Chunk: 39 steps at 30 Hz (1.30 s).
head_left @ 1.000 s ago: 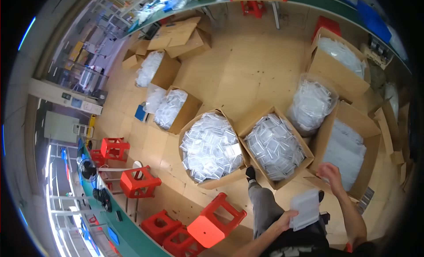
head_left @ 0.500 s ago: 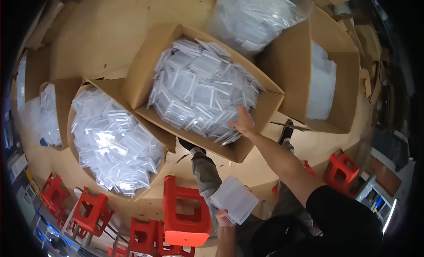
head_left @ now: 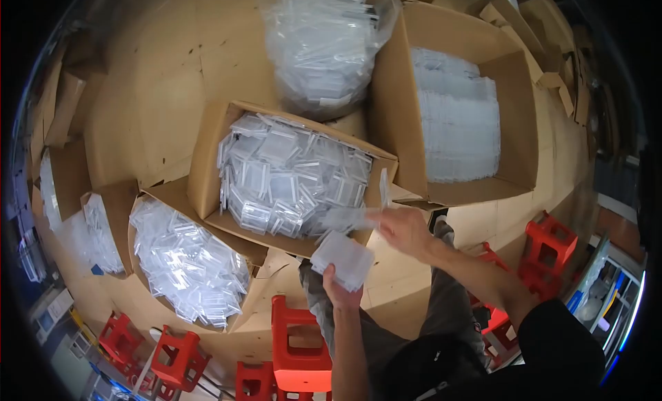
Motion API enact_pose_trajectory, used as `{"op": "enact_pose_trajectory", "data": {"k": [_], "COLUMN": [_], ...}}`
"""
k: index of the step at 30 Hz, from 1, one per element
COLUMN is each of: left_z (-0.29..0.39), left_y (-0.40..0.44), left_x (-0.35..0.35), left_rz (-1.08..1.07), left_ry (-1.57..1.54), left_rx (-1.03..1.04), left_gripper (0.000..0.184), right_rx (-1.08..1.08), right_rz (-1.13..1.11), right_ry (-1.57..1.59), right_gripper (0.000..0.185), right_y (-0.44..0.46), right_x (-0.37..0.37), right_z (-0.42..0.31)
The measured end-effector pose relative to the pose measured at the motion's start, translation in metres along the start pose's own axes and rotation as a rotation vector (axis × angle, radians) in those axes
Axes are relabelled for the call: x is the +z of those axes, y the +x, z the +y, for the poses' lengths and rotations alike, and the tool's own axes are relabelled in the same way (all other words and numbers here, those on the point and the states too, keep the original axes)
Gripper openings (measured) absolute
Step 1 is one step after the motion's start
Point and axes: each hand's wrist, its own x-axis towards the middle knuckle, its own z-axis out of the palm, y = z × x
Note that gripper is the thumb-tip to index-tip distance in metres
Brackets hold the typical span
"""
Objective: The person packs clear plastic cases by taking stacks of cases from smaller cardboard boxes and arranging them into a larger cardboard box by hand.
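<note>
Tan flooring (head_left: pixel 158 104) supports an open cardboard box (head_left: pixel 208 163) filled with loose clear plastic pieces (head_left: pixel 283 185). From my remote station I read the left hand (head_left: pixel 342 288) as clamped on a stack of clear pieces (head_left: pixel 345 260) beside the box's near edge, thumb on top, fingers hidden. Right hand (head_left: pixel 408 231): fingers curled, tips pinching a motion-blurred piece (head_left: pixel 343 218) over the near corner.

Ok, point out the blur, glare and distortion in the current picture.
Head view: strong wide-angle distortion, outer edges falling to black; head view: the flat clear plastic piece in the bare right hand is smeared, probably by motion; head view: small white glints dot the heaped clear plastic pieces at lower left.
</note>
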Motion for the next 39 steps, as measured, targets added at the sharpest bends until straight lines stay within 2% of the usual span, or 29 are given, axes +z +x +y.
{"op": "enact_pose_trajectory", "data": {"k": [2,4,6,7,11,13,16,18,22,24,27,29,30,32,33,34,35,36,37,39], "left_z": [-0.016,-0.023,-0.03,-0.032,-0.042,-0.045,-0.054,-0.058,-0.069,-0.062,-0.061,-0.048,-0.043,-0.037,-0.033,-0.032,-0.034,-0.037,-0.041,-0.043], "left_y": [0.005,0.004,0.0,-0.006,-0.024,-0.031,-0.045,-0.062,-0.106,-0.137,-0.165,-0.186,-0.198,-0.216,-0.23,-0.234,-0.238,-0.245,-0.255,-0.275], "left_x": [0.005,0.004,0.015,0.022,0.028,0.021,0.032,0.036,0.091,0.126,0.157,0.183,0.197,0.23,0.243,0.246,0.242,0.238,0.24,0.25], "left_rz": [0.058,0.066,-0.232,-0.225,-0.288,-0.239,-0.22,-0.322,-0.606,-0.598,-0.585,-0.579,-0.6,-0.841,-0.873,-0.896,-0.827,-0.746,-0.717,-0.709], "left_ry": [-0.031,0.012,0.077,0.103,0.052,0.116,0.174,0.161,0.083,0.042,-0.023,0.012,0.01,-0.071,-0.1,-0.099,-0.007,0.088,0.104,0.139], "left_rx": [-0.027,-0.063,-0.002,-0.008,-0.071,-0.124,-0.18,-0.294,-0.326,-0.341,-0.372,-0.349,-0.346,-0.403,-0.421,-0.408,-0.407,-0.409,-0.4,-0.393], "left_gripper": [0.078,0.079,0.084,0.09,0.094,0.092,0.091,0.095,0.106,0.104,0.104,0.103,0.103,0.101,0.097,0.097,0.097,0.096,0.096,0.096], "right_rx": [-0.233,-0.225,-0.23,-0.23,-0.229,-0.2,-0.277,-0.297,-0.351,-0.388,-0.405,-0.421,-0.411,-0.307,-0.101,-0.015,0.077,0.033,0.045,0.198], "right_rz": [-0.077,-0.161,-0.204,-0.236,-0.359,-0.374,-0.441,-0.451,-0.464,-0.426,-0.349,-0.212,-0.103,0.24,0.356,0.548,0.726,0.841,0.865,0.746], "right_ry": [-0.1,-0.111,-0.117,-0.145,-0.245,-0.238,-0.268,-0.202,-0.192,-0.299,-0.383,-0.51,-0.468,-0.289,0.008,0.287,0.577,0.851,0.93,0.911], "right_gripper": [0.037,0.043,0.045,0.046,0.041,0.035,0.028,0.025,0.027,0.025,0.02,0.019,0.016,0.02,0.022,0.02,0.018,0.019,0.023,0.023], "right_y": [-0.022,-0.045,-0.052,-0.055,-0.067,-0.067,-0.069,-0.074,-0.083,-0.094,-0.109,-0.116,-0.12,-0.133,-0.144,-0.157,-0.168,-0.17,-0.171,-0.187], "right_x": [-0.027,-0.035,-0.052,-0.059,-0.093,-0.114,-0.149,-0.182,-0.264,-0.298,-0.354,-0.397,-0.419,-0.462,-0.478,-0.478,-0.473,-0.461,-0.442,-0.408], "right_z": [-0.028,-0.043,-0.041,-0.039,-0.044,-0.053,-0.071,-0.094,-0.148,-0.173,-0.207,-0.225,-0.232,-0.245,-0.261,-0.263,-0.261,-0.26,-0.262,-0.26]}}
